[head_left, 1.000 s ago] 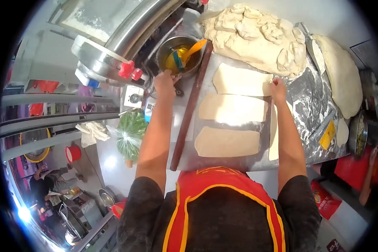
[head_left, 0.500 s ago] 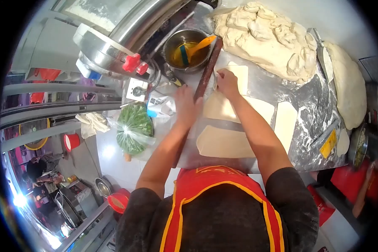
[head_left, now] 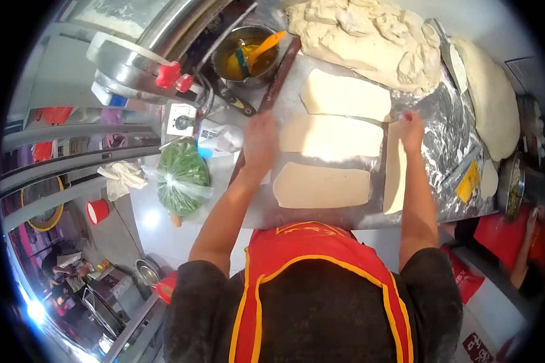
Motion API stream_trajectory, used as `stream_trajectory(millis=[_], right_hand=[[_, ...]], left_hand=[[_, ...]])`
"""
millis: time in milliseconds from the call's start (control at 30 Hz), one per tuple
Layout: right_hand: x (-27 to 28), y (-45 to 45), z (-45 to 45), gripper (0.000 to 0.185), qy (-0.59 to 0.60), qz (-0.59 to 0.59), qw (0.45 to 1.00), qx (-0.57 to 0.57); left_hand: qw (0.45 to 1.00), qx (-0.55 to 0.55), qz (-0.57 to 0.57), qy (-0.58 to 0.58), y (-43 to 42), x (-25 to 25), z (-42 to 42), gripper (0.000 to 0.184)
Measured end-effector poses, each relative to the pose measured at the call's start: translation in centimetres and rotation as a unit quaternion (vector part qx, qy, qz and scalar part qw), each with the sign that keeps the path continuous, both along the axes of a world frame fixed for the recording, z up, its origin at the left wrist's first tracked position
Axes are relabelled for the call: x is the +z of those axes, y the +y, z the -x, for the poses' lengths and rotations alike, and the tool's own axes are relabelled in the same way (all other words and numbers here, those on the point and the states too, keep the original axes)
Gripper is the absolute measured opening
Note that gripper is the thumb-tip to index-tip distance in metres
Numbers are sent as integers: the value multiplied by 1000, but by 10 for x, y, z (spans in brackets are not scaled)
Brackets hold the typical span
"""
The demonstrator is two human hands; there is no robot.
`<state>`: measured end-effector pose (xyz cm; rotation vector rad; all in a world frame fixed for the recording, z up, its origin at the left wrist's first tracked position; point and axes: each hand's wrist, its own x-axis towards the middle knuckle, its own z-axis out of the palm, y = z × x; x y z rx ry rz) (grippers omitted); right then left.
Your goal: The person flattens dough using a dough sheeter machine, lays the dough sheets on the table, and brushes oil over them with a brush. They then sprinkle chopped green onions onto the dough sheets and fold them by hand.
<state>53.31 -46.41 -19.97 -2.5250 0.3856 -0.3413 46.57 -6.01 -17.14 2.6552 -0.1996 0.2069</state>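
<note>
My right hand (head_left: 411,132) is closed at the far end of a narrow dough strip (head_left: 395,172), fingers pinched on it. My left hand (head_left: 261,145) is over a long dark red wooden stick (head_left: 283,71) along the table's left side; blur hides whether its fingers grip it. Between my hands lie three flat dough sheets: a far sheet (head_left: 345,97), a middle sheet (head_left: 333,137) and a near sheet (head_left: 322,186). All three lie flat on the metal table.
A big dough mound (head_left: 369,42) sits at the back, another dough slab (head_left: 484,97) at right. A pot (head_left: 223,45) of yellow liquid holds an orange-handled brush (head_left: 266,43). Left are a bag of greens (head_left: 184,175) and a knife-like handle (head_left: 241,104). A yellow scraper (head_left: 468,183) lies right, on flour.
My right hand has left the far sheet, moving right to the narrow strip. The far sheet now lies spread out longer. My left hand stays by the stick; the view has shifted slightly.
</note>
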Motion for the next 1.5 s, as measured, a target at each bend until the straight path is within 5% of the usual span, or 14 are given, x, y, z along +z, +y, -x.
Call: stream_trajectory(millis=[33, 133, 300, 400, 667, 833, 1000, 1100, 1200, 1233, 1267, 1333, 1433, 1500], right_hand=[[9, 14, 19, 24, 50, -2, 998, 22], [14, 52, 56, 30, 129, -24, 990, 61], [8, 59, 57, 26, 234, -156, 959, -24], [20, 82, 64, 21, 128, 13, 989, 70], [-1, 219, 35, 13, 69, -187, 973, 117], [-9, 293, 55, 13, -23, -146, 954, 261], [2, 226, 55, 14, 43, -136, 976, 164], [-8, 139, 58, 21, -16, 16, 994, 105], [38, 86, 65, 20, 128, -201, 971, -37], [30, 65, 68, 17, 29, -169, 985, 6], [27, 40, 80, 17, 46, -240, 969, -42], [29, 19, 103, 18, 36, -203, 976, -68], [43, 35, 161, 25, 209, -164, 964, -7], [19, 48, 196, 26, 165, -135, 977, 16]], left_hand=[[995, -7, 19, 96, -5, -1, 6, 29], [994, 25, 91, 48, -22, -16, 31, 25], [976, 103, 95, 168, -22, -12, 26, 24], [962, 116, 116, 219, -16, -11, 21, 26], [960, 127, 208, 134, -3, -16, 48, 26], [954, 133, 240, 120, 5, -7, 58, 23], [960, 116, 232, 102, 10, -14, 62, 22], [958, 113, 243, 104, 6, -15, 65, 23], [959, 102, 236, 116, 2, -11, 68, 24], [960, 97, 231, 124, 0, -8, 70, 25], [966, 83, 201, 142, 0, -5, 73, 25], [973, 53, 139, 174, 1, 0, 80, 27], [964, 35, 132, 229, 0, 8, 99, 28], [961, 34, 124, 244, 2, 6, 112, 29]])
